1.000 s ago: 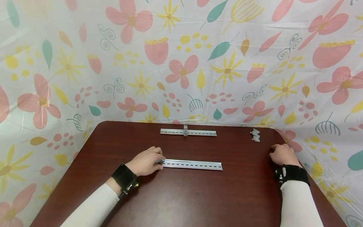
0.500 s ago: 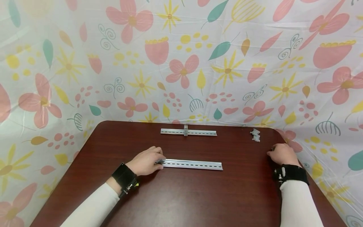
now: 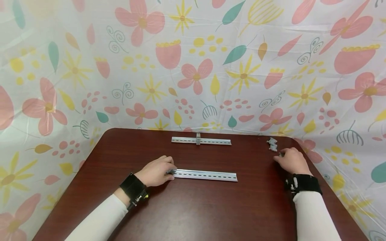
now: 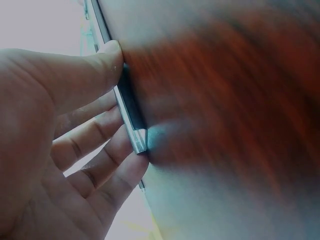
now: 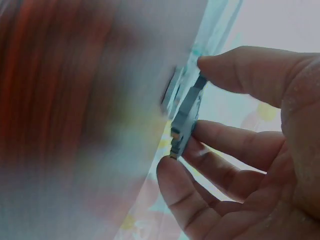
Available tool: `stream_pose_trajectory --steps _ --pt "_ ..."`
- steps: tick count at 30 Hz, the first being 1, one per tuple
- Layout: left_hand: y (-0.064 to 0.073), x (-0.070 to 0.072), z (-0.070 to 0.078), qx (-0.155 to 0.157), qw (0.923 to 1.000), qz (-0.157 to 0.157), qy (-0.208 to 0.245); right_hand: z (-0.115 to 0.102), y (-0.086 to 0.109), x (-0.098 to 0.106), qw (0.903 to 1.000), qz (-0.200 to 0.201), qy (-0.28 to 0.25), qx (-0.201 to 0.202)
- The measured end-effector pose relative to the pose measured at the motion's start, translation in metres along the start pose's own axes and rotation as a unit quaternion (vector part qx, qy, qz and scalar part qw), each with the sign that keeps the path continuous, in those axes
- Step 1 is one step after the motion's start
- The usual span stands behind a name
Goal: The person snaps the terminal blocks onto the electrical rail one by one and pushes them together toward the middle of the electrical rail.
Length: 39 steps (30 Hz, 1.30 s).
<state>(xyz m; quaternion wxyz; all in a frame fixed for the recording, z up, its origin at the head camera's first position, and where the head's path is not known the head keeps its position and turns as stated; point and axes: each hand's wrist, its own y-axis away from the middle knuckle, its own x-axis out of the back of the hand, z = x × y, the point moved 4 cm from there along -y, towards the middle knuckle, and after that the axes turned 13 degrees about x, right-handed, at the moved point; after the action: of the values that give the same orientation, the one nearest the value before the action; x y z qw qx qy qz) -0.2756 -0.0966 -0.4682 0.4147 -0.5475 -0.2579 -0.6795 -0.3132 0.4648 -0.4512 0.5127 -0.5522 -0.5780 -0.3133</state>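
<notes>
My left hand point(image 3: 157, 171) pinches the left end of the near slotted metal DIN rail point(image 3: 208, 175), which lies across the table. In the left wrist view, thumb and fingers are on either side of the rail end point(image 4: 134, 117). Over at the table's right side, my right hand point(image 3: 293, 161) holds a thin grey terminal block point(image 5: 187, 112) between thumb and fingertips. Only a sliver of that block shows in the head view. Just beyond this hand, some loose grey terminal blocks point(image 3: 272, 144) lie on the table.
Near the back edge lies a second DIN rail point(image 3: 182, 139) with narrow grey terminal blocks point(image 3: 198, 138) clipped around its middle. The dark reddish-brown table point(image 3: 193, 207) has rounded back corners. A flower-printed curtain point(image 3: 196, 93) encloses it behind and at the sides.
My right hand has moved left and slightly away from me, off the table's right edge, carrying the terminal block. My left hand and the near rail stay put.
</notes>
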Motion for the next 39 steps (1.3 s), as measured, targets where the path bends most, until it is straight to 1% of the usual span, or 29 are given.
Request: stream_pose_trajectory --steps 5,12,21,26,32,39 --pt "0.001 0.001 0.001 -0.006 1.0 0.0 0.003 -0.019 -0.008 -0.002 0.9996 0.017 -0.014 0.016" --pt "0.001 0.001 0.001 -0.007 1.0 0.001 0.003 -0.053 -0.016 -0.002 0.9972 0.045 -0.026 0.053" --pt "0.0 -0.001 -0.001 -0.011 0.9999 0.005 0.003 -0.09 -0.026 -0.013 0.9925 0.067 -0.032 0.097" --pt "0.0 -0.001 -0.002 -0.009 0.9999 0.005 -0.002 -0.11 -0.03 -0.02 0.9898 0.069 -0.035 0.12" --pt "0.001 0.002 0.0 -0.006 0.9999 0.003 0.008 -0.134 -0.034 -0.028 0.9861 0.056 -0.052 0.147" --pt "0.0 0.002 -0.001 0.001 1.0 0.002 0.007 -0.158 -0.037 -0.039 0.9795 0.043 -0.075 0.182"
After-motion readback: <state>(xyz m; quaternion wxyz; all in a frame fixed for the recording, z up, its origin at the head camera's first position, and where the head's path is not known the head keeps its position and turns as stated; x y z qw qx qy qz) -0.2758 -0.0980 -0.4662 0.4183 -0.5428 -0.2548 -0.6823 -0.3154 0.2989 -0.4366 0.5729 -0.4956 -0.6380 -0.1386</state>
